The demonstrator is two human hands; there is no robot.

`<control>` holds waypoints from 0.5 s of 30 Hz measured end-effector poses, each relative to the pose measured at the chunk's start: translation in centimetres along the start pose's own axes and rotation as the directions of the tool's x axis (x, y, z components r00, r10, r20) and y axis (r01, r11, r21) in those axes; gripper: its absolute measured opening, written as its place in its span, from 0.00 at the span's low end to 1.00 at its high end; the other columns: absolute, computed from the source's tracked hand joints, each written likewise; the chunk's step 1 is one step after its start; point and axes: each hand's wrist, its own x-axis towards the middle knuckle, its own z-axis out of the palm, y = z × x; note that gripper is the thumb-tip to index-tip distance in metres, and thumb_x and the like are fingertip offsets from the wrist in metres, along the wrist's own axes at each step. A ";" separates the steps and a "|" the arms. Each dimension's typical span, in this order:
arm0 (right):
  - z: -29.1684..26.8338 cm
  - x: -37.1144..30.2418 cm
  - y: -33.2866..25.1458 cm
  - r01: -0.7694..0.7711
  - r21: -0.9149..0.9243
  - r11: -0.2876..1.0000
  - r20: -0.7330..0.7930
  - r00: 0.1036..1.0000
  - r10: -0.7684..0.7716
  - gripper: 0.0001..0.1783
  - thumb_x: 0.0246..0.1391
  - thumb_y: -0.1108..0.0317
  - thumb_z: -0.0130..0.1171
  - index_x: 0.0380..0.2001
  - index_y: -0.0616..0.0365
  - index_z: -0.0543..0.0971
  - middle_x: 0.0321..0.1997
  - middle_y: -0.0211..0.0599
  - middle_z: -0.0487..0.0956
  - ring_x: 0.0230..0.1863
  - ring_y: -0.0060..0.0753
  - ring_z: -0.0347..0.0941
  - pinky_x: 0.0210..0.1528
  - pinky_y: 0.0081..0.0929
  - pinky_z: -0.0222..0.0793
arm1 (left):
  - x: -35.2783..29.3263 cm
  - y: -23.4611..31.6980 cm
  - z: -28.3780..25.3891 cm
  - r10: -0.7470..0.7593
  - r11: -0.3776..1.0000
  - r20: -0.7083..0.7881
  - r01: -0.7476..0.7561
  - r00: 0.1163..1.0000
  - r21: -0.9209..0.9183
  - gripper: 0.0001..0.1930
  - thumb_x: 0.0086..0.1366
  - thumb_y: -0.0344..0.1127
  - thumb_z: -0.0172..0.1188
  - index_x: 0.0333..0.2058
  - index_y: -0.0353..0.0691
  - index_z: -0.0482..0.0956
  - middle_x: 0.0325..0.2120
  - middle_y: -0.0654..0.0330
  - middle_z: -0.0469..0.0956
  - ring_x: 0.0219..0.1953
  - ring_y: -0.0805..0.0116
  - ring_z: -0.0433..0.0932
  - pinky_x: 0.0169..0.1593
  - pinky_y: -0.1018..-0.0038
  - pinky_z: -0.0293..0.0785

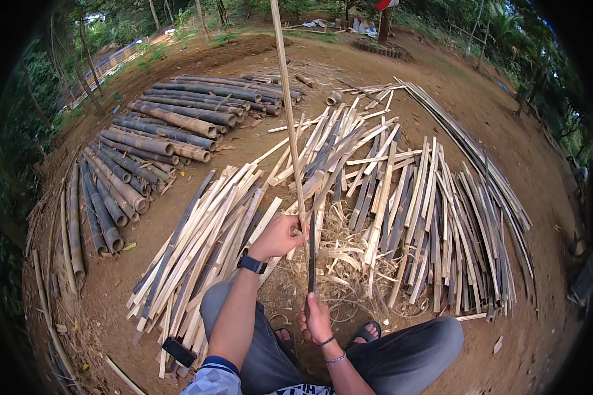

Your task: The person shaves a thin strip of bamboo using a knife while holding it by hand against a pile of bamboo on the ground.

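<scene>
While the left hand (280, 238) pinches a pale strip (287, 105), the right hand (317, 321) grips a narrow dark piece (311, 263).

Black rectangular phone (179, 352), 7 o'clock. Red-and-white cloth (384, 4), brown tree trunk (384, 27), 1 o'clock. Green leafy trees (31, 99), 10 o'clock.

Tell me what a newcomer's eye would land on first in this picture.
Probably the long pale strip, held in the left hand and rising to the top edge, with the right hand below gripping a slim dark piece. Next come the split strips heaped left and right of the curly shavings in front of the person, and the hollow poles at upper left.
</scene>
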 end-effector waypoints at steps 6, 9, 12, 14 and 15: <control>-1.4 2.5 3.0 0.205 -0.411 0.888 -0.088 0.961 -0.263 0.27 0.61 0.47 0.48 0.22 0.63 0.69 0.13 0.39 0.69 0.13 0.34 0.67 0.17 0.32 0.61 | 0.1 1.1 0.0 0.070 0.926 -0.024 -0.074 0.997 -0.371 0.16 0.50 0.22 0.66 0.38 0.35 0.71 0.36 0.58 0.79 0.37 0.72 0.78 0.43 0.75 0.76; -1.0 2.1 2.7 0.237 -0.579 0.780 -0.115 0.923 -0.366 0.28 0.58 0.47 0.52 0.23 0.67 0.72 0.16 0.52 0.73 0.20 0.50 0.73 0.26 0.43 0.65 | -0.3 3.2 -0.8 0.160 0.831 -0.234 -0.259 0.959 -0.492 0.17 0.57 0.28 0.63 0.43 0.37 0.68 0.40 0.51 0.77 0.44 0.65 0.78 0.49 0.72 0.74; -1.0 2.1 2.1 0.198 -0.626 0.754 -0.088 0.943 -0.321 0.29 0.57 0.46 0.52 0.27 0.68 0.75 0.19 0.56 0.75 0.27 0.58 0.75 0.30 0.45 0.67 | -1.7 6.1 -2.3 0.179 0.732 -0.519 -0.466 0.836 -0.498 0.12 0.66 0.38 0.53 0.41 0.37 0.67 0.40 0.48 0.76 0.43 0.60 0.78 0.49 0.70 0.73; -0.5 1.1 1.3 0.230 -0.609 0.759 -0.064 0.940 -0.336 0.28 0.57 0.46 0.52 0.29 0.68 0.75 0.19 0.56 0.75 0.27 0.57 0.75 0.31 0.44 0.68 | -3.2 9.8 -3.8 0.178 0.748 -0.684 -0.549 0.707 -0.373 0.13 0.69 0.44 0.50 0.38 0.39 0.67 0.34 0.53 0.76 0.36 0.65 0.78 0.38 0.75 0.75; -1.3 1.4 2.0 0.190 -0.605 0.773 -0.075 0.953 -0.293 0.27 0.57 0.47 0.52 0.31 0.68 0.75 0.17 0.53 0.74 0.27 0.57 0.76 0.31 0.44 0.68 | -3.6 11.8 -4.0 0.187 0.706 -0.717 -0.600 0.671 -0.377 0.14 0.70 0.45 0.48 0.34 0.39 0.65 0.26 0.57 0.73 0.26 0.70 0.73 0.29 0.78 0.71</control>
